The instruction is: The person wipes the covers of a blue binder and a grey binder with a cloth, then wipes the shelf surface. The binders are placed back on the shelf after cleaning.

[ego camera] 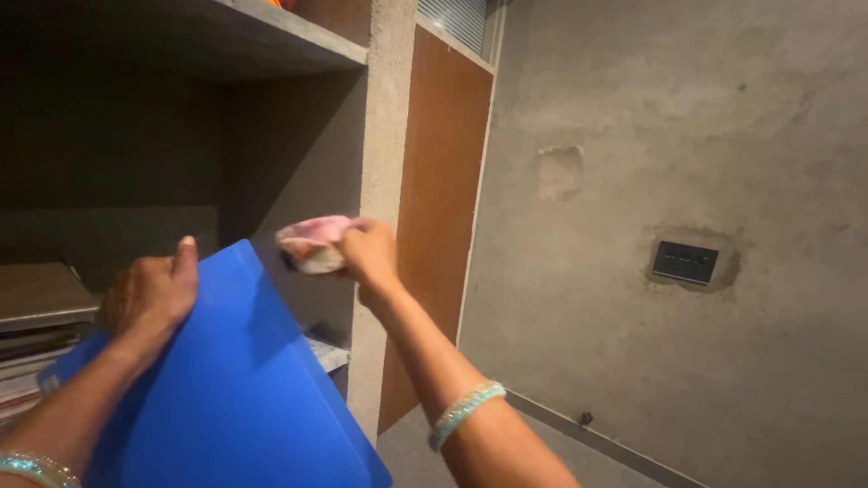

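Now my left hand [152, 294] grips the blue folder's [235, 389] top edge, tilted against the shelf [327, 351], while my right hand [369, 253] clutches a pink cloth [310, 242].

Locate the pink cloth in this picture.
The pink cloth is bunched in the right hand, mid-frame before the concrete shelf post, just above the blue folder.

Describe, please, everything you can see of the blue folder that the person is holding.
The blue folder is a large, flat, plain sheet-like cover, seemingly smooth plastic, bright blue and unmarked on the side shown. It is tilted, one corner pointing up toward the concrete shelf opening. The left hand grips its upper left edge, thumb raised. Its lower part runs out of frame. The right hand, holding a pinkish cloth, is just above it.
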